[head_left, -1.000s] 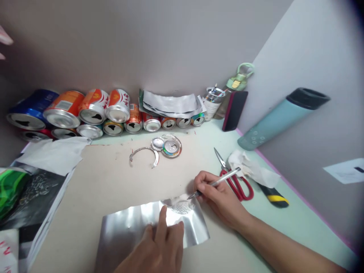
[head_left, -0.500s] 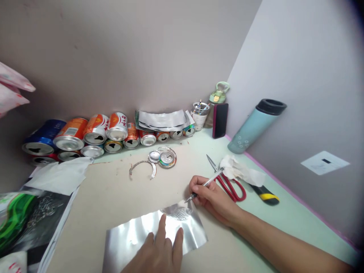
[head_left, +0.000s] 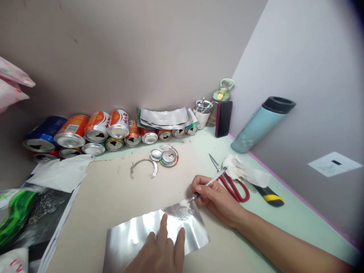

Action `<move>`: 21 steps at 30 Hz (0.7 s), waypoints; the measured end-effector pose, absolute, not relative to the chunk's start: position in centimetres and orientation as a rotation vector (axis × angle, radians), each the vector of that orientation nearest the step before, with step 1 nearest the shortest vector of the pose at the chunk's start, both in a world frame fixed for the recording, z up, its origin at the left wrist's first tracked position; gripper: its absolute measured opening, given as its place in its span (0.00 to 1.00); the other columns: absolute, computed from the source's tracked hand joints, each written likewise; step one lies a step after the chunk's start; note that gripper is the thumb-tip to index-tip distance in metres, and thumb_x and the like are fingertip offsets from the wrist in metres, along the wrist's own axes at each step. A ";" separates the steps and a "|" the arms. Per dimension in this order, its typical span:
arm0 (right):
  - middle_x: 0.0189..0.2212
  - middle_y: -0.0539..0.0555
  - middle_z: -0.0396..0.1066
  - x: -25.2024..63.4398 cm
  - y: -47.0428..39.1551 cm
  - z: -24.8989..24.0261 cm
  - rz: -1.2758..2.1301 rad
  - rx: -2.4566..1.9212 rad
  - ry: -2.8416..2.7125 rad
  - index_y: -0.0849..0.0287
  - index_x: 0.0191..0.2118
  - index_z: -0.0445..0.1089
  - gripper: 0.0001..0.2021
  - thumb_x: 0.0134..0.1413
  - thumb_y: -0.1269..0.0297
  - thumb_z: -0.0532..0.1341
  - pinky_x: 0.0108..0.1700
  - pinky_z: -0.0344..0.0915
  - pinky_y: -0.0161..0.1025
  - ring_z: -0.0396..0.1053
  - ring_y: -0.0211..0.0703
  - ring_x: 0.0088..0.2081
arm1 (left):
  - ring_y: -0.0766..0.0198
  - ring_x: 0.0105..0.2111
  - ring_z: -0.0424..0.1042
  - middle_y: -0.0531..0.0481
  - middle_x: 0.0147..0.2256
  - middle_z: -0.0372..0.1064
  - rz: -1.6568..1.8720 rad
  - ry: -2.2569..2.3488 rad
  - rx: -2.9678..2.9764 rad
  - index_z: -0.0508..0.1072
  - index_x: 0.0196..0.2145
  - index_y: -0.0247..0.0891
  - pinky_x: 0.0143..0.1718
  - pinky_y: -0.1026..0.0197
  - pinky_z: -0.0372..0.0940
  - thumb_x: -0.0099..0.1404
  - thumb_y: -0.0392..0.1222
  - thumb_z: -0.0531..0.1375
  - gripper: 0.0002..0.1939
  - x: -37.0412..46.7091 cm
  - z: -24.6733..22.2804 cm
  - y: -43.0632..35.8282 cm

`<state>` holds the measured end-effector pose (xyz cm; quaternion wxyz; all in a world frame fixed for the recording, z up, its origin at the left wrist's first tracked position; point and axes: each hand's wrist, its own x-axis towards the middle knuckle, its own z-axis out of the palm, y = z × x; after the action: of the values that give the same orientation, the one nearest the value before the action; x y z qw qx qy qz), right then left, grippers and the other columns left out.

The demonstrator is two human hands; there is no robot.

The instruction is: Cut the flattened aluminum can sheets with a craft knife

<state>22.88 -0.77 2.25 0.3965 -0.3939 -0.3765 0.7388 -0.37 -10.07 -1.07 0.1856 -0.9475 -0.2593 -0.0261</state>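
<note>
A shiny metal sheet (head_left: 136, 231) lies flat on a beige board (head_left: 93, 197). Near its upper right corner is a patch of embossed, scale-like marks (head_left: 183, 213). My left hand (head_left: 162, 250) rests on the sheet with fingers apart, the index fingertip just left of the marks. My right hand (head_left: 212, 197) is closed around a pen (head_left: 212, 183), held slanted. The pen's tip meets the sheet, or is just above it, by its top right edge; I cannot tell which.
Red-handled scissors (head_left: 231, 185), crumpled tissue (head_left: 237, 168) and a black-yellow handle (head_left: 271, 197) lie to the right. Cut can tops (head_left: 170, 156) and a metal ring (head_left: 143, 163) lie beyond the sheet. Stacked cans (head_left: 71, 132) line the wall; a blue tumbler (head_left: 258, 127) leans right.
The view has shifted slightly, so things at the back right appear further right. Both hands keep nearly the same place on the sheet; the pen tip has barely moved.
</note>
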 end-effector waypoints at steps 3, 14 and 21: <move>0.21 0.45 0.65 22.9 -0.8 2.3 1.870 -1.002 -0.952 0.61 0.26 0.70 0.21 0.44 0.53 0.79 0.27 0.51 0.30 0.58 0.31 0.23 | 0.49 0.52 0.78 0.46 0.32 0.78 -0.082 -0.719 -2.646 0.63 0.65 0.26 0.35 0.60 0.66 0.70 0.29 0.55 0.26 -0.4 -1.2 -10.0; 0.21 0.46 0.65 22.9 -0.9 2.1 1.862 -1.022 -0.958 0.61 0.26 0.71 0.20 0.44 0.52 0.78 0.28 0.51 0.31 0.59 0.32 0.23 | 0.51 0.55 0.76 0.45 0.35 0.79 -0.112 -0.710 -2.634 0.61 0.66 0.26 0.36 0.61 0.64 0.69 0.26 0.53 0.29 -0.6 -1.7 -9.8; 0.21 0.46 0.65 23.0 -0.9 2.1 1.861 -1.015 -0.968 0.61 0.27 0.71 0.20 0.46 0.53 0.77 0.28 0.50 0.32 0.58 0.32 0.23 | 0.48 0.54 0.77 0.43 0.37 0.80 -0.079 -0.708 -2.671 0.61 0.66 0.25 0.37 0.59 0.66 0.69 0.26 0.53 0.28 -0.7 -1.8 -9.8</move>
<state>23.02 -0.91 2.14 0.3947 -0.4004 -0.3816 0.7337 -0.71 -9.85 -1.84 0.1875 -0.9491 -0.2514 -0.0280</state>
